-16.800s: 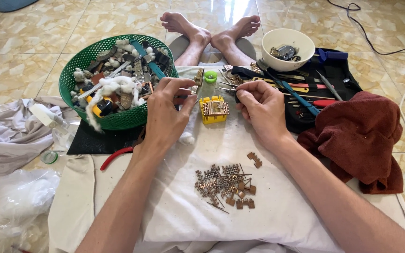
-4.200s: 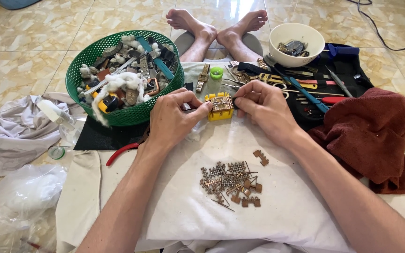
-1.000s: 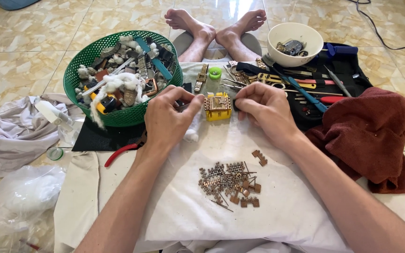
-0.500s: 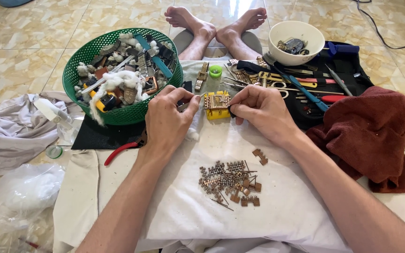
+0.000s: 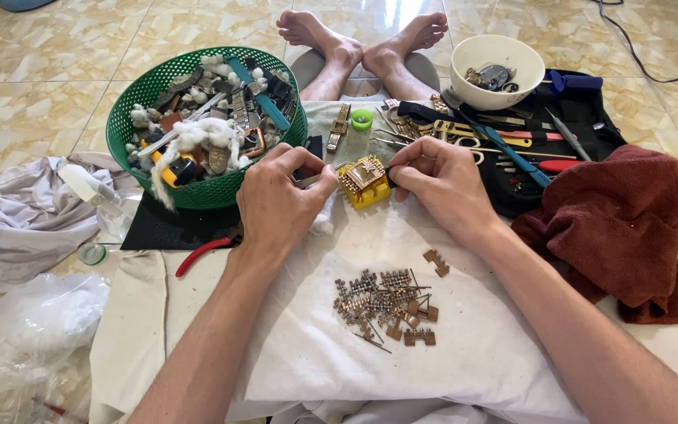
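A small yellow holder block [image 5: 364, 187] with a metal watch band piece on top sits on the white cloth [image 5: 472, 345] between my hands. My left hand [image 5: 280, 206] pinches a thin metal tool whose tip points at the block from the left. My right hand [image 5: 439, 187] is closed on the band's right end, fingers touching the block. A pile of loose brown and silver watch band links and pins [image 5: 386, 302] lies on the cloth nearer to me.
A green basket [image 5: 131, 129] full of watch parts and white wadding stands far left. Red-handled pliers [image 5: 202, 253] lie by my left wrist. A white bowl [image 5: 496, 90], tools on a black mat [image 5: 590, 126], a dark red towel [image 5: 629, 220], grey cloth [image 5: 17, 220] and my bare feet [image 5: 362, 39] surround the work.
Both hands stay on the yellow block with only small finger shifts. The view has drifted slightly, and the block sits a little lower than a second ago.
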